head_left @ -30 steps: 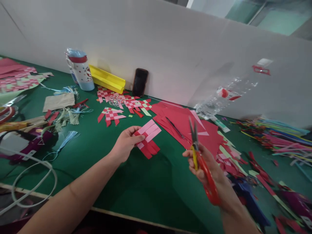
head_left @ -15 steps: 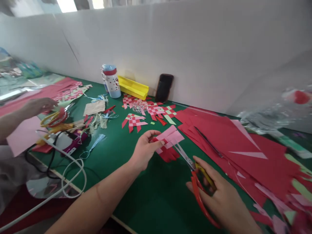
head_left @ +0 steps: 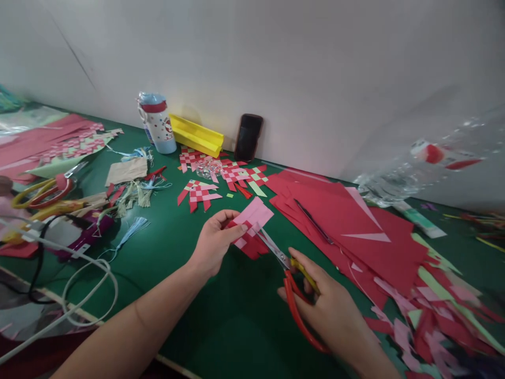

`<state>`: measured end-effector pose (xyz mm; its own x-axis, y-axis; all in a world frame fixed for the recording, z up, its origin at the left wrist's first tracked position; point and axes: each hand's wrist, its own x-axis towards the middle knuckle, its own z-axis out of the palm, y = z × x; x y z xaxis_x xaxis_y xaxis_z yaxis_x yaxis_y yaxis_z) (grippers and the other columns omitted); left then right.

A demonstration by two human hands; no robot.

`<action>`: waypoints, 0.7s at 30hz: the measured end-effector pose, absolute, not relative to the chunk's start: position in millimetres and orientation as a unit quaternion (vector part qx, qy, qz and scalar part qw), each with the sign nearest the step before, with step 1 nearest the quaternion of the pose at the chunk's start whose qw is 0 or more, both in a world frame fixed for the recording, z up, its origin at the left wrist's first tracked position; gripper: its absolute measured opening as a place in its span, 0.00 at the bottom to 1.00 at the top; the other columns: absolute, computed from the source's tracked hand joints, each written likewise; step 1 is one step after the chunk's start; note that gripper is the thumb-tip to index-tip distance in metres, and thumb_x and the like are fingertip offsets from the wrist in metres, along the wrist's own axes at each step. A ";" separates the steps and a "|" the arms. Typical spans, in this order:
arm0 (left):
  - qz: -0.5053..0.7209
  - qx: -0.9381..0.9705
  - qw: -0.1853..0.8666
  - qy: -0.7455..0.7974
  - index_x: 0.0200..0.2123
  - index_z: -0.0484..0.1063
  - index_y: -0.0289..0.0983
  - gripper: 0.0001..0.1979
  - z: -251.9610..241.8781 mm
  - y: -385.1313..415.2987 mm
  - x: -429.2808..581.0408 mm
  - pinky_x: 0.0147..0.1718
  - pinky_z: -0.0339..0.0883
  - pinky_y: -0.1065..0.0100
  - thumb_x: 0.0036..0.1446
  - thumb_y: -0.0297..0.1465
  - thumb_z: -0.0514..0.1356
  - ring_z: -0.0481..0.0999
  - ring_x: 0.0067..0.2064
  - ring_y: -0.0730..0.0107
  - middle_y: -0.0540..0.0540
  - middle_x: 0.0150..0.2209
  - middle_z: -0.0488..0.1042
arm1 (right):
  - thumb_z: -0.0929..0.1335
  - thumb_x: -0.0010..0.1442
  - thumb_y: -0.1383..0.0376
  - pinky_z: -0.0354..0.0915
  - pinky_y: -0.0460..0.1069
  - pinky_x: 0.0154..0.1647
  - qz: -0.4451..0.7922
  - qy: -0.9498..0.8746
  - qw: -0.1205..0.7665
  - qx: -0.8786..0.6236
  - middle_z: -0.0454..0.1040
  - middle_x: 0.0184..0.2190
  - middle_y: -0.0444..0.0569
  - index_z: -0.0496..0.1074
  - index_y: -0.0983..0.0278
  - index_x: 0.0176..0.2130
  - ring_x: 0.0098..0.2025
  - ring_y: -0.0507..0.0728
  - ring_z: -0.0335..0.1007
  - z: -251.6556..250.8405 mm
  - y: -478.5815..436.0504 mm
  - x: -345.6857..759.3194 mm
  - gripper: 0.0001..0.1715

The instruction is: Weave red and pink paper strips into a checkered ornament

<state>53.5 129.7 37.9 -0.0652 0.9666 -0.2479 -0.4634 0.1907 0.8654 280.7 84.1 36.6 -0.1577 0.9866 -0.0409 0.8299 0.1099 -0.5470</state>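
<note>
Pinched in my left hand [head_left: 216, 239] is a woven paper piece [head_left: 254, 243] of red and pink strips, with pink ends [head_left: 260, 211] sticking out at the top. My right hand [head_left: 321, 300] grips scissors [head_left: 294, 295] with one red and one yellow handle. Their narrow blades reach to the right side of the woven piece, up against the pink strips; the tips are partly hidden in the paper. Both hands are above the green table. Behind them lies a finished-looking red and pink checkered paper fish shape [head_left: 199, 193].
A cup [head_left: 158, 123], a yellow tray [head_left: 196, 136] and a phone [head_left: 248, 138] stand by the wall. Red paper sheets [head_left: 366, 226], a plastic bottle [head_left: 410, 168] and paper scraps [head_left: 430, 326] lie right. Tassels [head_left: 132, 231], a purple glue gun [head_left: 84, 234], cables and more scissors [head_left: 45, 192] lie left.
The view has swung to the right, so things sit further left. The scissor blades look more closed on the paper. Another person's arm at the left has mostly left the view.
</note>
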 end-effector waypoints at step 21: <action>0.568 0.254 0.658 0.424 0.38 0.70 0.36 0.21 33.6 127.4 56.0 0.31 0.74 0.70 0.42 0.31 0.74 0.79 0.31 0.71 0.49 0.31 0.78 | 0.71 0.53 0.51 0.69 0.48 0.27 0.246 -0.728 0.137 -0.625 0.76 0.30 0.43 0.65 0.57 0.62 0.25 0.54 0.69 46.8 77.8 277.3 0.39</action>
<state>56.0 127.4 33.6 -0.0048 0.9630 -0.2694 -0.5325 0.2256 0.8158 277.3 77.8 46.8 -0.1824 0.9773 -0.1082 0.8426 0.0987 -0.5294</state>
